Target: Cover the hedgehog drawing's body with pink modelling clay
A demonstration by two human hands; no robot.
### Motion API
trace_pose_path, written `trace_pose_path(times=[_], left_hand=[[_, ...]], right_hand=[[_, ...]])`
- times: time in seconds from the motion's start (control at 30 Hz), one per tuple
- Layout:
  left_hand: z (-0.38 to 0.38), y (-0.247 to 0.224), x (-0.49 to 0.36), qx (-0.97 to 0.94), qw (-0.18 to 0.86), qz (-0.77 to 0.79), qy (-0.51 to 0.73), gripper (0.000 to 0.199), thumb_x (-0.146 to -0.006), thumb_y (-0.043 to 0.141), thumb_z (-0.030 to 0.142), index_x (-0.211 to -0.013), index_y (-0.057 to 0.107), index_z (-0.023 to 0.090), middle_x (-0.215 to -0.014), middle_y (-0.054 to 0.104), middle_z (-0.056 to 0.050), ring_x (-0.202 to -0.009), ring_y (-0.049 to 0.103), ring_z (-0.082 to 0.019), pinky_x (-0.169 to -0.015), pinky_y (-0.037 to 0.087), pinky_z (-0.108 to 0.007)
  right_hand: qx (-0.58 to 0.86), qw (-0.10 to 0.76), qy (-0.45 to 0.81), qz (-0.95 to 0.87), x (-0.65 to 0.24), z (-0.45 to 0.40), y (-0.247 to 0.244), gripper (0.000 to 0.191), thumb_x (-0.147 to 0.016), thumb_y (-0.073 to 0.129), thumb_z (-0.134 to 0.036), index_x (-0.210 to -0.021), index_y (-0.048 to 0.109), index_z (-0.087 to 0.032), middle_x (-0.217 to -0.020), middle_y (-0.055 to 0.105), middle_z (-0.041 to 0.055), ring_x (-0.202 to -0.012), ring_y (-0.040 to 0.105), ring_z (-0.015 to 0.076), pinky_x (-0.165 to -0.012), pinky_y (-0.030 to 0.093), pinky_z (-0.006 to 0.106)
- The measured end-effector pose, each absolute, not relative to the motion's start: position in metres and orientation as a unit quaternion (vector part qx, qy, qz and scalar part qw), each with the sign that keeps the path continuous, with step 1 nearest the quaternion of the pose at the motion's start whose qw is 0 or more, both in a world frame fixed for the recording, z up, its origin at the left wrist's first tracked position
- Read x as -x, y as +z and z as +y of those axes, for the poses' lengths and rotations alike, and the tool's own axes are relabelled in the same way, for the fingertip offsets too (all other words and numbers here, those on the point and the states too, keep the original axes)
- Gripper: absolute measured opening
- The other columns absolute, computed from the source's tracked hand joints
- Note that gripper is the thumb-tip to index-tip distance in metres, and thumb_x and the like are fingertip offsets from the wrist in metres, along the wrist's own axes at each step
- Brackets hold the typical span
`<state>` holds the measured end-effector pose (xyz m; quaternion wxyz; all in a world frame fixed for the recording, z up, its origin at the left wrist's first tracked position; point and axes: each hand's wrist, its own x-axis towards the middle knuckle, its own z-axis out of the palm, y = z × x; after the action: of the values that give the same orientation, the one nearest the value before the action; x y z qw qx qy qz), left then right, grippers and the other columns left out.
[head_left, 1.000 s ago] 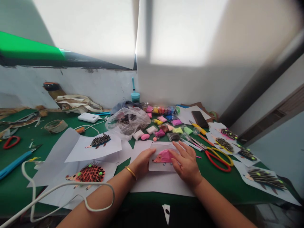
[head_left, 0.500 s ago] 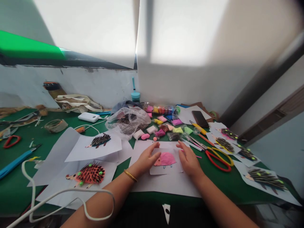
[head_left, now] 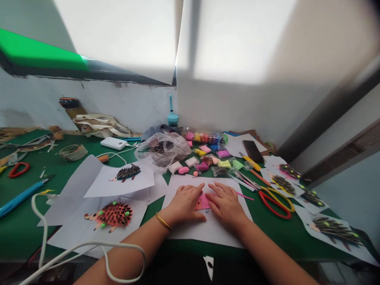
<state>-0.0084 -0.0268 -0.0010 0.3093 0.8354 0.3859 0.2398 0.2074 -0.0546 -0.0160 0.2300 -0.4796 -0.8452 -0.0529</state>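
Observation:
A pink clay hedgehog shape (head_left: 203,202) lies on small white paper, over a larger white sheet (head_left: 184,233) at the table's front. My left hand (head_left: 187,202) rests at its left side, fingers spread, thumb below the shape. My right hand (head_left: 226,204) covers its right part, fingers apart and fingertips on the pink clay. Neither hand holds anything. Both palms hide much of the small paper. A pink stick (head_left: 245,196) lies just right of my right hand.
Clay packets (head_left: 202,166) and a plastic bag (head_left: 162,152) lie behind the sheet. Scissors (head_left: 276,202) are at right, beside finished hedgehog pictures (head_left: 335,231). An orange hedgehog picture (head_left: 114,213) lies left, near a white cable (head_left: 89,243) and a blue cutter (head_left: 22,198).
Both hands have moved inward over the pink shape and now cover more of it. The whole view has shifted slightly.

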Motion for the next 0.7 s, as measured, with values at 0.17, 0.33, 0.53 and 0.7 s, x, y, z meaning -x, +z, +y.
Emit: trace_pose_path(times=[0.17, 0.33, 0.53, 0.7], left_hand=[[-0.026, -0.002, 0.009, -0.841, 0.293, 0.387, 0.240, 0.114, -0.049, 0.090, 0.041, -0.147, 0.034, 0.028, -0.129, 0.059, -0.013, -0.123, 0.046, -0.039, -0.108, 0.019, -0.049], [-0.025, -0.004, 0.009, -0.821, 0.332, 0.392, 0.249, 0.113, -0.046, 0.090, 0.041, -0.145, 0.037, 0.029, -0.130, 0.058, -0.012, -0.126, 0.043, -0.039, -0.110, 0.016, -0.048], [-0.025, -0.005, 0.009, -0.832, 0.312, 0.386, 0.249, 0.114, -0.048, 0.090, 0.042, -0.147, 0.035, 0.028, -0.127, 0.060, -0.013, -0.122, 0.046, -0.039, -0.111, 0.015, -0.049], [-0.027, -0.005, 0.010, -0.849, 0.282, 0.372, 0.246, 0.115, -0.049, 0.090, 0.045, -0.147, 0.033, 0.030, -0.118, 0.065, -0.010, -0.118, 0.050, -0.036, -0.113, 0.000, -0.055]], right_hand=[[0.463, 0.232, -0.058, -0.854, -0.206, -0.055, -0.015, 0.024, -0.091, 0.054, -0.031, -0.110, 0.069, -0.028, -0.136, 0.058, 0.0051, -0.129, 0.044, 0.0289, -0.102, 0.033, 0.051], [0.464, 0.231, -0.065, -0.853, -0.202, -0.056, -0.013, 0.022, -0.091, 0.054, -0.032, -0.105, 0.070, -0.027, -0.138, 0.056, 0.0057, -0.130, 0.044, 0.0299, -0.102, 0.033, 0.052], [0.459, 0.227, -0.061, -0.857, -0.201, -0.057, -0.011, 0.024, -0.091, 0.054, -0.035, -0.109, 0.069, -0.028, -0.139, 0.055, 0.0060, -0.131, 0.042, 0.0296, -0.103, 0.032, 0.052], [0.487, 0.277, -0.066, -0.825, -0.211, -0.053, -0.018, 0.025, -0.094, 0.050, -0.031, -0.108, 0.070, -0.025, -0.133, 0.061, 0.0065, -0.126, 0.046, 0.0291, -0.102, 0.035, 0.051]])
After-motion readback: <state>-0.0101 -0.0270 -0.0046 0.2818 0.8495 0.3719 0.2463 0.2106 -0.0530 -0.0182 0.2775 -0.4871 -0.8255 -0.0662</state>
